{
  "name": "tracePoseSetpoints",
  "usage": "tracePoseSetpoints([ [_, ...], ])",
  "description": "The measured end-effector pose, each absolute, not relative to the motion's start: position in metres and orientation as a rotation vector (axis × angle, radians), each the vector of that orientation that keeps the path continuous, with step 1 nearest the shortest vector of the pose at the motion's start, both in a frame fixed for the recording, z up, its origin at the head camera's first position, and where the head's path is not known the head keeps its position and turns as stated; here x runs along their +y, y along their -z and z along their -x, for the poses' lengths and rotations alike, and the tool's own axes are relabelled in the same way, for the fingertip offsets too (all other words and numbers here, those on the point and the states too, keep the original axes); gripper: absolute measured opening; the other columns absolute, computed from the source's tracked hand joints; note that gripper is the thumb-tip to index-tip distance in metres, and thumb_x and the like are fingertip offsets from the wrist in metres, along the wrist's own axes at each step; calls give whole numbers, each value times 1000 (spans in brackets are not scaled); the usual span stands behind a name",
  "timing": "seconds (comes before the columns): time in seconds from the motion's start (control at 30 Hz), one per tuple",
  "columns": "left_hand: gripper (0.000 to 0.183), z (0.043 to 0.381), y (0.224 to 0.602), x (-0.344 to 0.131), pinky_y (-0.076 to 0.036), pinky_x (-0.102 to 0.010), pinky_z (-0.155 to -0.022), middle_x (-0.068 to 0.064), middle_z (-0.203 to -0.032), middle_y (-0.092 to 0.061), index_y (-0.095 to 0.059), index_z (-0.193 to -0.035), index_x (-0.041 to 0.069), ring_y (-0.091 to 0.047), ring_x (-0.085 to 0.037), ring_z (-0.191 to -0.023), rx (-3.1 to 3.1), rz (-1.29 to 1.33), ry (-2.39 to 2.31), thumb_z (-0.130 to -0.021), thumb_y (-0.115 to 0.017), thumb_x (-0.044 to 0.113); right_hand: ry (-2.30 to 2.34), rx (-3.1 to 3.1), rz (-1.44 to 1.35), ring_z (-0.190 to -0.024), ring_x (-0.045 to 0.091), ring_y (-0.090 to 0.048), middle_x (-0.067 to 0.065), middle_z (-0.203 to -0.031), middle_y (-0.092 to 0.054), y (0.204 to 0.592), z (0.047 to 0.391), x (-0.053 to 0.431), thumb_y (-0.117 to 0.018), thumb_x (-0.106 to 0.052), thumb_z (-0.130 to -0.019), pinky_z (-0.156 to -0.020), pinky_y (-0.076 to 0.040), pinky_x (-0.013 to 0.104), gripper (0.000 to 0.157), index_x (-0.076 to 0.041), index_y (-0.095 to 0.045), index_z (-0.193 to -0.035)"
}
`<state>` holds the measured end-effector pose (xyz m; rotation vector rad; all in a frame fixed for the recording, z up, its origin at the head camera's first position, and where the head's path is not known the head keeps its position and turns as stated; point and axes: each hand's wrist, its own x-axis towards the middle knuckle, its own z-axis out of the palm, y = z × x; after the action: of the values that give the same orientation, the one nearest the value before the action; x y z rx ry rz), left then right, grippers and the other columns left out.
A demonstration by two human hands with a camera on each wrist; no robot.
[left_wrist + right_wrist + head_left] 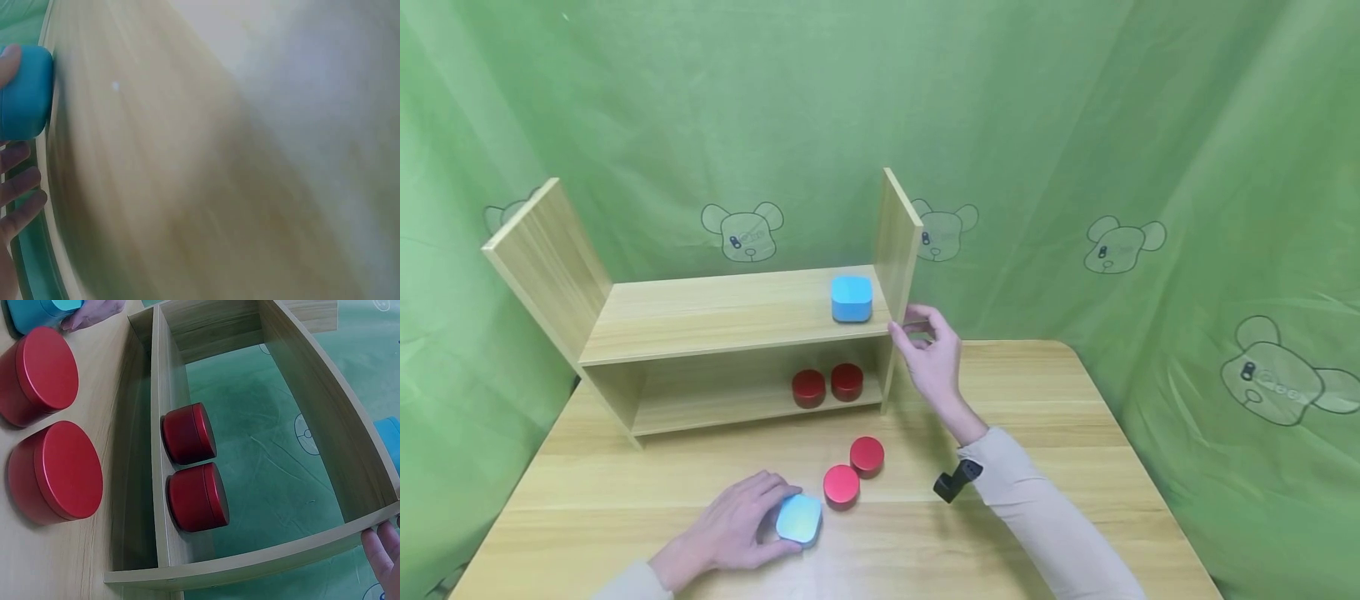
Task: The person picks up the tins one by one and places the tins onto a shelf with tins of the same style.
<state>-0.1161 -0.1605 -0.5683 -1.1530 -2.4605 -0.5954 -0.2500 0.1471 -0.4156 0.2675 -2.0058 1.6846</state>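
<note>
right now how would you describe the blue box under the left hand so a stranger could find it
Start at the wooden shelf on the table, then come forward to the near edge. There the left hand grips a blue box; the two tins beside it are red and round, and the other blue box sits on the shelf.

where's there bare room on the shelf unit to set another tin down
The upper shelf is bare left of the blue tin. The lower shelf is free left of the two red tins. It is crowded at the right end, where the right hand touches the side panel.
</note>
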Motion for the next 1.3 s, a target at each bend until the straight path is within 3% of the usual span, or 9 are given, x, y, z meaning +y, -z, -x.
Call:
tracePoseSetpoints([
  [0.57, 66, 126, 561, -159, -57, -18, -76, 8, -102, -71, -71, -119, 13, -63, -3, -90, -2375, 1086, 576, -74, -89, 58, -1692, -2004, -267, -91, 7, -66, 24, -114, -70, 416, 250, 147, -79, 0, -90, -74, -64, 20, 34, 5, -67, -122],
  [1.07, 70, 142, 543, -150, -63, -27, -81, -1, -108, -75, -71, -122, 5, -70, -13, -97, -2283, 1062, 603, -79, -86, 59, -1689, -2003, -261, -90, 5, -66, 23, -114, -70, 416, 251, 148, -78, -1, -91, -74, -64, 21, 33, 4, -67, -121],
  [1.3, 68, 152, 522, -148, -65, -40, -91, -4, -110, -75, -70, -123, 5, -70, -17, -100, -2230, 1071, 578, -82, -84, 57, -1677, -2004, -270, -90, 7, -66, 24, -114, -71, 417, 251, 147, -79, 0, -90, -73, -64, 21, 34, 4, -67, -122],
])
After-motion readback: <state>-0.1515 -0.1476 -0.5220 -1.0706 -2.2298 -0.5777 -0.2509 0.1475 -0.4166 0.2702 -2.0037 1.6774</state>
